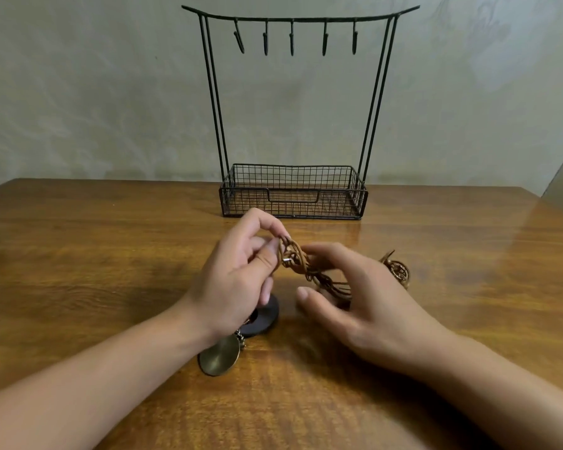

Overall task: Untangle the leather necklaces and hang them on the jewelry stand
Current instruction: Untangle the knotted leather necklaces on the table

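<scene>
A tangle of brown leather necklaces [301, 260] hangs between my two hands, just above the wooden table. My left hand [238, 274] pinches the upper end of the cords with thumb and fingers. My right hand [355, 293] curls its fingers round the lower part of the bundle. Under my left wrist lie a dark ring pendant [265, 315] and a round brass disc pendant [218, 358]. A round wire pendant [398, 271] shows behind my right hand. The black wire jewelry stand [293, 92] rises at the back, its several hooks [292, 39] bare.
The stand has a wire mesh basket [293, 191] at its base, with nothing visible inside. The wooden table [111, 254] reaches back to a pale wall behind the stand. The table's right edge runs near the frame's right side.
</scene>
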